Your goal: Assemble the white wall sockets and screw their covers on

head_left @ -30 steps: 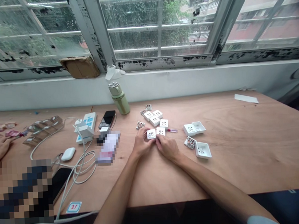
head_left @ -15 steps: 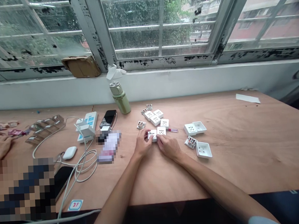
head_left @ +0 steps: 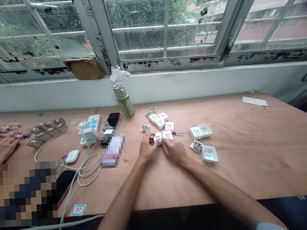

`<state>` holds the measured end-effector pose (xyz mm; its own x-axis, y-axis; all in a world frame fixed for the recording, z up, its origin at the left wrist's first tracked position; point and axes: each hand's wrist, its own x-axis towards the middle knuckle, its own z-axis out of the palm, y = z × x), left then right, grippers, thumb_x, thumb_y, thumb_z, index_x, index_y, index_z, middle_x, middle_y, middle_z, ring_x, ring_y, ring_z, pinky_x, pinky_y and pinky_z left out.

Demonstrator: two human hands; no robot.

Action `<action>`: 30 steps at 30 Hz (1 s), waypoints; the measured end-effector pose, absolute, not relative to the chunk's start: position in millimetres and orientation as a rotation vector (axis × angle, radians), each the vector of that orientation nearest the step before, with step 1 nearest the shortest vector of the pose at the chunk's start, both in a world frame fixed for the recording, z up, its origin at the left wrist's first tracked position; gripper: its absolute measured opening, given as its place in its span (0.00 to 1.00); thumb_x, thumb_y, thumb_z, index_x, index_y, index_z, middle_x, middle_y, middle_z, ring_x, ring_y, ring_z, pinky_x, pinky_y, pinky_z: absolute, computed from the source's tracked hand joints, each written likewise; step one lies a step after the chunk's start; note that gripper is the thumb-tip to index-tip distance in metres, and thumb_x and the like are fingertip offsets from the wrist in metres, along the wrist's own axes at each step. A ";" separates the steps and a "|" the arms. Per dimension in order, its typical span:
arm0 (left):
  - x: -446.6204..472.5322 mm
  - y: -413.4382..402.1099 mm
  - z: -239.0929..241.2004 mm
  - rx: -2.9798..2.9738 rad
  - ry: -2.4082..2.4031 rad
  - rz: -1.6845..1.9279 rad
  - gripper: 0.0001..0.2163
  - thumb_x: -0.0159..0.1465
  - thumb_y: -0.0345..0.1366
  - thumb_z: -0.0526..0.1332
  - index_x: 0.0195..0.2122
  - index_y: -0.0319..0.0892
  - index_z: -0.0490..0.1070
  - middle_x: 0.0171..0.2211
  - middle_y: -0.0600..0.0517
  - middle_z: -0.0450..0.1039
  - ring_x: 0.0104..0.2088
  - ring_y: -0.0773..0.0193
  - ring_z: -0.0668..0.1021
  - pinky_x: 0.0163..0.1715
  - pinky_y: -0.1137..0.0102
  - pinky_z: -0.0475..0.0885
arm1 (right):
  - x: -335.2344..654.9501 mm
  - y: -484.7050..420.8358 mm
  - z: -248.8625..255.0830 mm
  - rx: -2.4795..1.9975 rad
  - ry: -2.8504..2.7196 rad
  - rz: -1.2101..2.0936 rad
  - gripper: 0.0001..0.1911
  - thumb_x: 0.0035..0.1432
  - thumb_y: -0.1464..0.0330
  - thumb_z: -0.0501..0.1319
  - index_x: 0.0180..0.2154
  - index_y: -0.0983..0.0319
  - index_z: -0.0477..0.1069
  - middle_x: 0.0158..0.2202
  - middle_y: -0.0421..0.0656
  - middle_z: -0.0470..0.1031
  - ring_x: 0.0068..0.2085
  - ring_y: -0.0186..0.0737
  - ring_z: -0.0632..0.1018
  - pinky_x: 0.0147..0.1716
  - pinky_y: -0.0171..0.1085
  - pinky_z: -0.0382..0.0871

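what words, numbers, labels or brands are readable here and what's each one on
"21": on the blue-bordered label near the front edge of the table.
Power strip: blue markings, too small to read.
Purplish sheet: pixelated, unreadable.
Sockets: any print is too small to read.
No brand is legible.

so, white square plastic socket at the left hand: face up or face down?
Face up. The white square plastic socket shows dark slots on top, left hand at its side.
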<state>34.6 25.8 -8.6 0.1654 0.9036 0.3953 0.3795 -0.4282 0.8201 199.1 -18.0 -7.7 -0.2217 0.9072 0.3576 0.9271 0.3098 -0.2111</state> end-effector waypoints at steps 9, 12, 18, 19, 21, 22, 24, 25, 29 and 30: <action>34.5 30.3 -13.5 1.852 1.160 1.271 0.08 0.63 0.36 0.59 0.42 0.42 0.70 0.44 0.48 0.70 0.37 0.64 0.76 0.36 0.68 0.75 | 199.2 -16.6 -9.4 -1.638 -2.159 -0.076 0.17 0.68 0.67 0.47 0.50 0.61 0.71 0.38 0.47 0.81 0.32 0.40 0.79 0.28 0.33 0.60; 35.1 31.0 -14.0 1.857 1.171 1.274 0.08 0.62 0.35 0.59 0.42 0.42 0.70 0.44 0.47 0.70 0.37 0.63 0.76 0.36 0.68 0.75 | 199.3 -16.6 -10.1 -1.626 -2.167 -0.071 0.18 0.68 0.67 0.47 0.50 0.61 0.72 0.37 0.47 0.81 0.32 0.40 0.79 0.29 0.33 0.61; 34.6 29.9 -13.7 1.885 1.162 1.265 0.09 0.63 0.34 0.59 0.43 0.42 0.70 0.44 0.47 0.70 0.38 0.63 0.76 0.38 0.67 0.76 | 201.0 -18.3 -9.3 -1.616 -2.167 -0.041 0.18 0.66 0.68 0.48 0.52 0.61 0.71 0.39 0.47 0.81 0.33 0.41 0.79 0.29 0.34 0.62; 34.4 29.6 -13.7 1.883 1.160 1.265 0.09 0.63 0.35 0.59 0.44 0.42 0.70 0.45 0.47 0.70 0.39 0.63 0.76 0.38 0.67 0.76 | 201.2 -18.7 -8.8 -1.617 -2.169 -0.032 0.18 0.66 0.68 0.49 0.52 0.61 0.70 0.39 0.47 0.81 0.33 0.41 0.79 0.30 0.34 0.62; 34.0 29.0 -13.5 1.875 1.154 1.268 0.09 0.63 0.35 0.59 0.44 0.42 0.70 0.45 0.46 0.70 0.40 0.62 0.76 0.38 0.66 0.76 | 201.2 -19.2 -7.9 -1.617 -2.168 -0.014 0.18 0.66 0.68 0.49 0.53 0.62 0.70 0.39 0.46 0.81 0.33 0.41 0.79 0.30 0.34 0.63; 33.9 28.8 -13.5 1.870 1.153 1.272 0.09 0.63 0.35 0.59 0.44 0.42 0.70 0.46 0.46 0.70 0.41 0.61 0.76 0.39 0.66 0.76 | 201.1 -19.3 -7.4 -1.617 -2.166 -0.006 0.18 0.65 0.68 0.49 0.53 0.62 0.70 0.39 0.46 0.81 0.34 0.41 0.80 0.31 0.34 0.63; 33.9 28.6 -13.7 1.860 1.155 1.283 0.09 0.63 0.35 0.59 0.44 0.42 0.71 0.46 0.46 0.70 0.42 0.60 0.76 0.39 0.66 0.76 | 200.7 -19.3 -6.6 -1.629 -2.151 0.007 0.18 0.65 0.68 0.50 0.52 0.62 0.70 0.39 0.46 0.81 0.34 0.41 0.80 0.31 0.34 0.63; 34.0 28.7 -13.9 1.856 1.157 1.285 0.09 0.63 0.36 0.59 0.44 0.42 0.71 0.46 0.45 0.70 0.42 0.60 0.77 0.39 0.66 0.76 | 200.5 -19.2 -6.3 -1.647 -2.135 0.008 0.18 0.65 0.67 0.50 0.52 0.62 0.70 0.39 0.46 0.81 0.34 0.41 0.79 0.30 0.34 0.63; 34.0 29.1 -14.6 1.848 1.170 1.268 0.09 0.63 0.36 0.59 0.44 0.41 0.70 0.45 0.46 0.71 0.42 0.60 0.77 0.40 0.66 0.76 | 200.3 -18.2 -6.1 -1.748 -2.061 -0.008 0.18 0.65 0.65 0.50 0.52 0.61 0.69 0.36 0.45 0.81 0.31 0.41 0.79 0.27 0.34 0.61; 34.0 29.0 -14.6 1.847 1.178 1.260 0.10 0.64 0.36 0.59 0.44 0.41 0.70 0.45 0.46 0.72 0.41 0.61 0.77 0.40 0.66 0.76 | 200.4 -17.9 -6.0 -1.764 -2.051 -0.008 0.18 0.65 0.65 0.50 0.52 0.61 0.69 0.36 0.45 0.81 0.31 0.41 0.79 0.27 0.34 0.60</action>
